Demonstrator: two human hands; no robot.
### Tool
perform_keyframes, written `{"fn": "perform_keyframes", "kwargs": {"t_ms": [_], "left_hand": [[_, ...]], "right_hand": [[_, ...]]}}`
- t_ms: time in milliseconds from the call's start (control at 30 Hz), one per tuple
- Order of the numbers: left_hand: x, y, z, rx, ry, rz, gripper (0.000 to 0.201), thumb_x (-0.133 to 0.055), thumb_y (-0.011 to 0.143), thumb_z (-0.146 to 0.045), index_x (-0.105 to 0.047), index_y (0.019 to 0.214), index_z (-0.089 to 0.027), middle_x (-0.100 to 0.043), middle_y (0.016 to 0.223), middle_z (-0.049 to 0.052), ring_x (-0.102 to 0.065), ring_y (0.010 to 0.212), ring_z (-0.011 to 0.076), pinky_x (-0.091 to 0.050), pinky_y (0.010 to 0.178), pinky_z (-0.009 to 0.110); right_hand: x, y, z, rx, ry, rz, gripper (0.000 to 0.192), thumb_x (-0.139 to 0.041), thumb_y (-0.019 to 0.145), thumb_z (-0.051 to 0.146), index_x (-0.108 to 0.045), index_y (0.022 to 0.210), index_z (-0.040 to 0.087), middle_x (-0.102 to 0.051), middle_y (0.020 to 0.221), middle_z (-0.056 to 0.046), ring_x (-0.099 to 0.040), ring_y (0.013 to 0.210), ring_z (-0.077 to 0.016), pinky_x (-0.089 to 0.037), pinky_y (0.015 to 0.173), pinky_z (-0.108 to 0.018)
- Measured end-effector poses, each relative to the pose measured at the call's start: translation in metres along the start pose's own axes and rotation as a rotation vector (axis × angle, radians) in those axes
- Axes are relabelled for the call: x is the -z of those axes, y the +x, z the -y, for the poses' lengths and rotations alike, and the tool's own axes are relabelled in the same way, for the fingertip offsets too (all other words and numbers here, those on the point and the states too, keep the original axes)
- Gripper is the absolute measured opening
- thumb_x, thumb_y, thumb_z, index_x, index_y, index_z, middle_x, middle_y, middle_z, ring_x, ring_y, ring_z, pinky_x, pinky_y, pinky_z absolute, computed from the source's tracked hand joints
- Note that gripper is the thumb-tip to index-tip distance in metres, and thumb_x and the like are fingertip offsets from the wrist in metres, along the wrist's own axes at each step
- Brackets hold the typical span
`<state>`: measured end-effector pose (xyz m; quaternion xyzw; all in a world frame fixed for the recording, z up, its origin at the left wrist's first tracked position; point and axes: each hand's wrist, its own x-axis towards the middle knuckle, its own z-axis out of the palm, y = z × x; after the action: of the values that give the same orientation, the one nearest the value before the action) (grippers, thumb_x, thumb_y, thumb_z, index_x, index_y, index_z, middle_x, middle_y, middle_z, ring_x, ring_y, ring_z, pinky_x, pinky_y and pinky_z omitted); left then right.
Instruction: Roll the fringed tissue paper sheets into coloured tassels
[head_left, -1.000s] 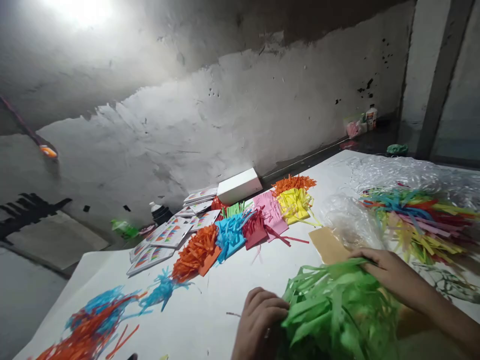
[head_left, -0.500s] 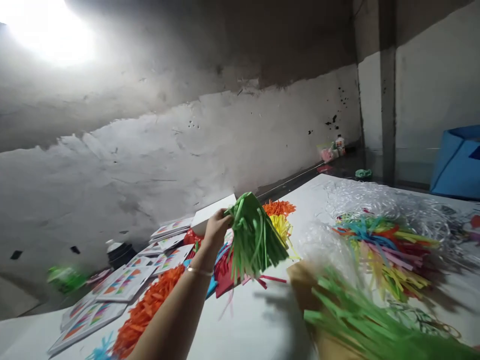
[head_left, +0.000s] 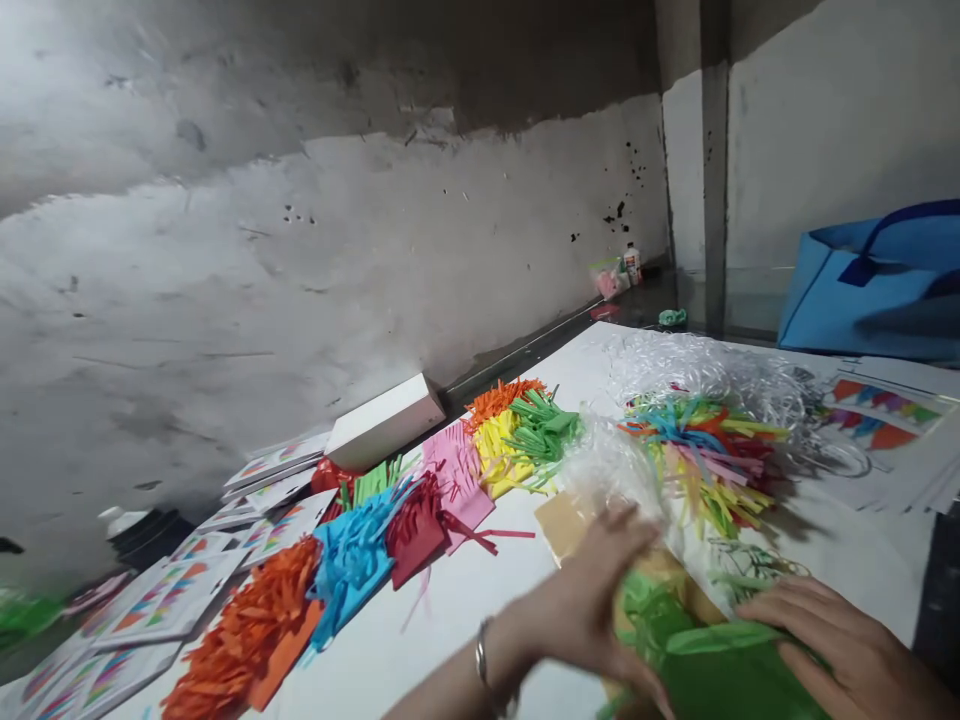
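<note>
I am pressing my left hand (head_left: 600, 590) loosely open, fingers spread, onto the near green fringed paper (head_left: 697, 660), which is lying at the near right of the white table (head_left: 465, 600). My right hand (head_left: 832, 645) is resting flat and open on the same green paper. Printed cards (head_left: 877, 410) are showing coloured triangles at the far right; I am reading no writing anywhere

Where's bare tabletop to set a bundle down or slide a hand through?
Bare white tabletop lies between the red fringe bundle and the left hand, running down-left below the orange fringe bundle. Crowded: the fringe row along the wall up to the green fringe bundle, and the clear plastic with mixed strips. The right hand presses green paper.
</note>
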<state>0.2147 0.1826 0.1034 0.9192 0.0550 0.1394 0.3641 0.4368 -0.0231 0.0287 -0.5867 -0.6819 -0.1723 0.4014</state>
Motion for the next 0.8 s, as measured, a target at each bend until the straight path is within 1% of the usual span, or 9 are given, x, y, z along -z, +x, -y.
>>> {"fn": "perform_keyframes", "kwargs": {"t_ms": [33, 100, 167, 267, 400, 500, 567, 667, 800], "left_hand": [[-0.019, -0.010, -0.014, -0.083, 0.062, 0.078, 0.103, -0.088, 0.065, -0.054, -0.043, 0.153, -0.024, -0.059, 0.146, 0.019, -0.052, 0.137, 0.0403, -0.028, 0.120, 0.059], [-0.043, -0.027, -0.031, -0.041, 0.170, 0.045, 0.097, -0.083, 0.074, -0.040, -0.037, 0.156, -0.019, -0.071, 0.129, 0.021, -0.069, 0.113, 0.0355, -0.048, 0.105, 0.049], [-0.045, -0.040, -0.035, 0.074, 0.290, -0.064, 0.061, -0.077, 0.077, -0.024, -0.062, 0.136, -0.019, -0.080, 0.097, 0.011, -0.074, 0.079, 0.0243, -0.057, 0.076, 0.031], [-0.010, -0.064, -0.036, 0.155, 0.425, -0.207, 0.018, -0.062, 0.082, -0.009, -0.077, 0.085, -0.020, -0.073, 0.063, 0.001, -0.064, 0.054, 0.0146, -0.047, 0.057, 0.023], [0.049, -0.134, -0.056, 0.215, 0.610, -0.509, 0.027, -0.052, 0.090, -0.011, -0.076, 0.102, -0.018, -0.078, 0.084, 0.010, -0.068, 0.080, 0.0246, -0.048, 0.084, 0.041], [0.056, -0.215, -0.073, 0.274, 0.954, -0.563, 0.038, -0.056, 0.089, -0.008, -0.071, 0.119, -0.027, -0.079, 0.095, 0.007, -0.068, 0.090, 0.0260, -0.039, 0.102, 0.050], [0.034, -0.270, -0.079, 0.481, 1.126, -0.420, 0.060, -0.061, 0.081, -0.004, -0.062, 0.136, -0.030, -0.075, 0.120, 0.010, -0.065, 0.113, 0.0324, -0.031, 0.111, 0.058], [-0.030, -0.326, -0.081, 0.772, 1.110, -0.180, 0.092, -0.076, 0.065, -0.013, -0.046, 0.150, -0.027, -0.051, 0.154, 0.020, -0.044, 0.140, 0.0472, -0.029, 0.110, 0.068], [-0.120, -0.317, -0.079, 0.559, 0.946, -0.185, 0.092, -0.084, 0.066, -0.038, -0.046, 0.149, -0.025, -0.051, 0.154, 0.018, -0.037, 0.146, 0.0453, -0.022, 0.116, 0.069]], "right_hand": [[0.002, 0.015, 0.010, 0.040, 0.027, 0.026, 0.032, -0.053, 0.085, 0.012, -0.068, 0.107, 0.029, -0.078, 0.090, 0.000, -0.076, 0.084, -0.0200, -0.063, 0.075, -0.027], [0.008, 0.043, 0.027, 0.083, 0.094, 0.051, 0.035, -0.051, 0.086, 0.010, -0.067, 0.109, 0.028, -0.077, 0.093, -0.001, -0.075, 0.090, -0.0211, -0.062, 0.083, -0.030], [0.016, 0.066, 0.038, 0.091, 0.159, 0.047, 0.033, -0.050, 0.089, 0.009, -0.067, 0.111, 0.027, -0.077, 0.095, -0.002, -0.074, 0.093, -0.0212, -0.061, 0.088, -0.033], [0.025, 0.089, 0.046, 0.131, 0.168, -0.019, 0.031, -0.051, 0.093, 0.009, -0.068, 0.112, 0.026, -0.077, 0.096, -0.002, -0.073, 0.094, -0.0209, -0.058, 0.094, -0.038], [0.010, 0.083, 0.069, 0.300, 0.160, -0.087, 0.043, -0.052, 0.093, 0.007, -0.063, 0.131, 0.023, -0.076, 0.117, -0.007, -0.070, 0.113, -0.0241, -0.048, 0.112, -0.048], [-0.029, 0.051, 0.107, 0.448, 0.223, 0.010, 0.044, -0.043, 0.096, 0.005, -0.063, 0.133, 0.018, -0.076, 0.120, -0.009, -0.066, 0.122, -0.0221, -0.044, 0.116, -0.047], [-0.060, 0.024, 0.137, 0.484, 0.266, 0.037, 0.041, -0.039, 0.095, 0.002, -0.068, 0.123, 0.013, -0.076, 0.117, -0.013, -0.065, 0.123, -0.0242, -0.045, 0.115, -0.048], [-0.094, -0.012, 0.169, 0.457, 0.306, 0.133, 0.039, -0.039, 0.092, -0.002, -0.074, 0.105, 0.011, -0.078, 0.106, -0.014, -0.071, 0.113, -0.0226, -0.047, 0.114, -0.046], [-0.103, -0.032, 0.177, 0.460, 0.330, 0.282, 0.042, -0.039, 0.088, -0.003, -0.073, 0.109, 0.012, -0.077, 0.112, -0.014, -0.070, 0.114, -0.0226, -0.046, 0.115, -0.046]]}}
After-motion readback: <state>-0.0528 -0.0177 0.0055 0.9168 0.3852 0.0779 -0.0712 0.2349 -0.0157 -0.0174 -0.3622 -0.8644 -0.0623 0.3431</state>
